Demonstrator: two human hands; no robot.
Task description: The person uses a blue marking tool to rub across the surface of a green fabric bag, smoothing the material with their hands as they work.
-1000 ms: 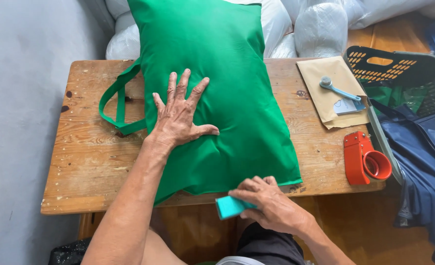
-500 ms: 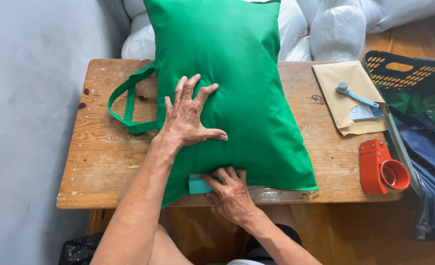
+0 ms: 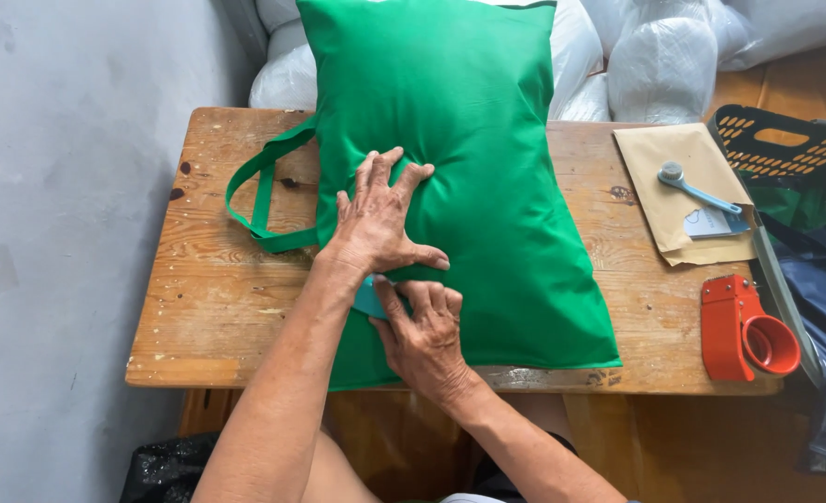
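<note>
A stuffed green fabric bag (image 3: 469, 158) with a loop handle (image 3: 262, 200) lies on a worn wooden table (image 3: 217, 307). My left hand (image 3: 376, 219) presses flat on the bag's lower left part, fingers spread. Just below it, my right hand (image 3: 427, 335) grips a small teal flat object (image 3: 368, 300) against the bag's near left side; most of that object is hidden under both hands.
A red tape dispenser (image 3: 744, 331) sits at the table's right front corner. Behind it lies a brown envelope (image 3: 688, 191) with a blue-handled tool (image 3: 697, 189). A dark plastic crate (image 3: 790, 149) stands right; white stuffed sacks (image 3: 664, 65) pile up behind. A grey wall is at left.
My right hand carried the teal object from below the table's front edge up and left onto the bag, under my left hand. The camera view shifted slightly.
</note>
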